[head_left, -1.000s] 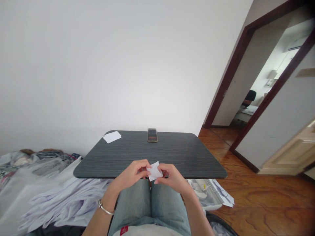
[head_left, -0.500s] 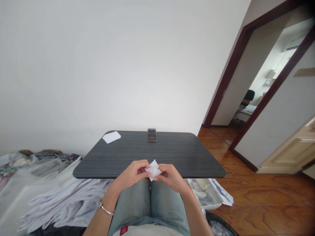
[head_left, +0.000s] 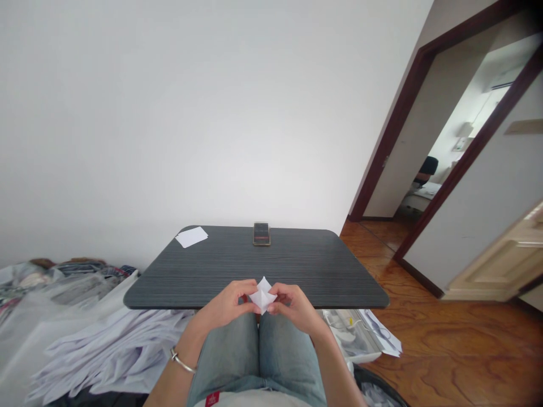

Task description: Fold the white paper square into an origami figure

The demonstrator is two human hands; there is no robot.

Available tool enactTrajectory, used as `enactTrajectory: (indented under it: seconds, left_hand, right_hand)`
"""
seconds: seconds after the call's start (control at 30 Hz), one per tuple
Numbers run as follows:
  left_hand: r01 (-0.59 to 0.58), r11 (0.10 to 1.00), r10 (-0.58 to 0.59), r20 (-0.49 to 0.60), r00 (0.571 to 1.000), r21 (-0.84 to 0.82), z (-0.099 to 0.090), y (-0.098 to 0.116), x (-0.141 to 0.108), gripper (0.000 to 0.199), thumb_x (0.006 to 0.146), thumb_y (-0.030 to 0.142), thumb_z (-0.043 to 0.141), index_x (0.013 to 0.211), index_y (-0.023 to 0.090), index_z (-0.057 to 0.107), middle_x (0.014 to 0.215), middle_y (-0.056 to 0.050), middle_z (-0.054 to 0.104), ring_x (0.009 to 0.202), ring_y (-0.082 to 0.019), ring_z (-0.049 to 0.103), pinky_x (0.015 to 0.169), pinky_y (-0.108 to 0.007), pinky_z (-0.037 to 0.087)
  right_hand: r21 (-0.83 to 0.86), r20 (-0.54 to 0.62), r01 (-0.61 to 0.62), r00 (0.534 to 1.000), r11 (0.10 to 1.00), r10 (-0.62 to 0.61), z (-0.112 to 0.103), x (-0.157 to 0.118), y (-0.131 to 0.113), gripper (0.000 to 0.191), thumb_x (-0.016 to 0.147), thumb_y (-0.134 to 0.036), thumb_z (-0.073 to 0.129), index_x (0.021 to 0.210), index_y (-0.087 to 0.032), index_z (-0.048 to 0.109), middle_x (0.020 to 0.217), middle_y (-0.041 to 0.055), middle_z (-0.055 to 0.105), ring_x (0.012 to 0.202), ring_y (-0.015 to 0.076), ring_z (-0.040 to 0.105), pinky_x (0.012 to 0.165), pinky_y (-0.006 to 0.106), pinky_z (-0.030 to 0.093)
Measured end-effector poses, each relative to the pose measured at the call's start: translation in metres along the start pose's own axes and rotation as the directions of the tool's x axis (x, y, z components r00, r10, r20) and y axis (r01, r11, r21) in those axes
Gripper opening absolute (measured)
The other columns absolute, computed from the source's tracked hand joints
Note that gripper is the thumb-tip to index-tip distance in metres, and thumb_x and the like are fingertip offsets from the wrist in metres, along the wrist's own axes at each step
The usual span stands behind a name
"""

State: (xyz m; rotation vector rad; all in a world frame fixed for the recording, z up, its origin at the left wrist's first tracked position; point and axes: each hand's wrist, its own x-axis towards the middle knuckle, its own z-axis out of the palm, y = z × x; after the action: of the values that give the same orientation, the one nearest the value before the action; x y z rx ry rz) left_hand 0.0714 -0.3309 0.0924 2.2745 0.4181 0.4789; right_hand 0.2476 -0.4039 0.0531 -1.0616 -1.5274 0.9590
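Observation:
A small piece of folded white paper [head_left: 262, 295] with pointed corners is held between my two hands, at the front edge of the dark table [head_left: 229, 257]. My left hand [head_left: 233, 301] pinches its left corner between thumb and fingers. On the other side, my right hand [head_left: 292, 304] pinches the right corner in the same way. One point of the paper stands up at the far side, and another points down towards my lap.
White paper sheets [head_left: 192, 237] lie at the table's back left corner. A phone-like object on a stand [head_left: 262, 234] is at the back middle. White cloth [head_left: 114, 350] is piled at the left; a white tray [head_left: 354, 333] lies below the table at the right.
The paper and both hands have shifted very slightly to the left, and the paper's folds look a little different. Both hands keep their pinch.

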Motion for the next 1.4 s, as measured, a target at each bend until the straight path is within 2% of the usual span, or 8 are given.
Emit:
enactTrajectory:
  seconds: [0.27,0.5,0.73,0.87,1.03,1.13,1.2,1.4]
  left_hand:
    - [-0.003,0.999,0.005,-0.031,1.0,0.042,-0.003,-0.001,0.002,0.011,0.078,0.022,0.055,0.071,0.015,0.06,0.075,0.001,0.053,0.073,-0.014,0.051,0.068,-0.022,0.037]
    - [-0.022,0.999,0.022,-0.006,1.0,0.047,-0.004,0.003,-0.002,0.012,0.078,0.024,0.054,0.074,0.015,0.062,0.078,0.0,0.056,0.073,-0.014,0.051,0.068,-0.022,0.037]
    - [-0.036,0.999,0.036,0.038,0.999,0.002,-0.004,0.007,-0.002,0.011,0.079,0.019,0.053,0.073,0.016,0.062,0.077,0.0,0.055,0.071,-0.013,0.051,0.066,-0.022,0.036]
    - [-0.008,1.0,0.008,-0.033,0.999,-0.003,-0.006,0.008,-0.002,0.011,0.078,0.023,0.055,0.074,0.015,0.061,0.078,-0.001,0.055,0.072,-0.013,0.051,0.067,-0.023,0.038]
    - [-0.017,0.995,0.001,-0.161,0.987,-0.099,-0.003,0.009,-0.003,0.027,0.069,0.027,0.066,0.092,0.016,0.056,0.103,-0.006,0.055,0.083,-0.016,0.052,0.068,-0.024,0.042]
    - [-0.052,0.99,0.019,-0.246,0.969,-0.127,0.0,0.011,-0.003,0.011,0.079,0.025,0.055,0.085,0.016,0.056,0.112,-0.008,0.052,0.092,-0.018,0.051,0.074,-0.026,0.042]
    - [-0.071,0.987,0.036,-0.23,0.973,-0.142,0.0,0.012,-0.002,0.009,0.082,0.022,0.049,0.078,0.016,0.055,0.111,-0.008,0.052,0.094,-0.018,0.051,0.077,-0.026,0.041]
    - [-0.087,0.988,0.08,-0.056,0.995,-0.128,-0.006,0.015,-0.005,0.01,0.081,0.017,0.049,0.074,0.016,0.056,0.106,-0.004,0.054,0.092,-0.016,0.051,0.081,-0.027,0.037]
  right_hand:
    - [0.107,-0.038,0.045,0.998,0.993,-0.041,-0.005,0.001,0.007,0.015,0.081,-0.031,0.055,0.085,-0.017,0.058,0.066,0.0008,0.059,0.06,0.0118,0.057,0.055,0.023,0.047]
    - [0.136,-0.066,0.124,0.991,0.983,-0.116,-0.002,0.002,0.003,0.021,0.081,-0.037,0.055,0.079,-0.019,0.064,0.073,0.0015,0.054,0.062,0.0122,0.055,0.053,0.023,0.047]
    - [0.183,-0.054,0.111,0.993,0.977,-0.102,-0.002,0.004,0.008,0.017,0.075,-0.036,0.063,0.074,-0.019,0.065,0.077,0.0024,0.054,0.061,0.0116,0.051,0.053,0.023,0.044]
    - [0.143,-0.099,0.113,0.99,0.983,-0.1,-0.002,0.005,0.007,0.017,0.07,-0.034,0.067,0.065,-0.018,0.064,0.068,0.0012,0.055,0.057,0.0123,0.05,0.053,0.023,0.042]
    - [-0.008,-0.207,0.197,0.959,0.98,-0.195,0.001,0.006,0.003,0.014,0.07,-0.031,0.067,0.062,-0.019,0.065,0.066,0.0015,0.058,0.062,0.0147,0.053,0.056,0.025,0.041]
    - [-0.078,-0.234,0.22,0.944,0.972,-0.232,0.003,0.005,0.002,0.011,0.07,-0.029,0.067,0.064,-0.02,0.066,0.069,0.0019,0.059,0.064,0.0154,0.054,0.057,0.024,0.041]
    - [-0.096,-0.219,0.226,0.945,0.969,-0.242,0.002,0.005,0.0,0.008,0.07,-0.027,0.068,0.066,-0.021,0.067,0.071,0.0021,0.06,0.066,0.016,0.055,0.057,0.024,0.042]
    - [-0.116,-0.123,0.233,0.961,0.966,-0.246,-0.007,0.003,-0.005,0.004,0.072,-0.024,0.065,0.074,-0.021,0.067,0.073,0.0023,0.063,0.069,0.016,0.058,0.062,0.025,0.045]
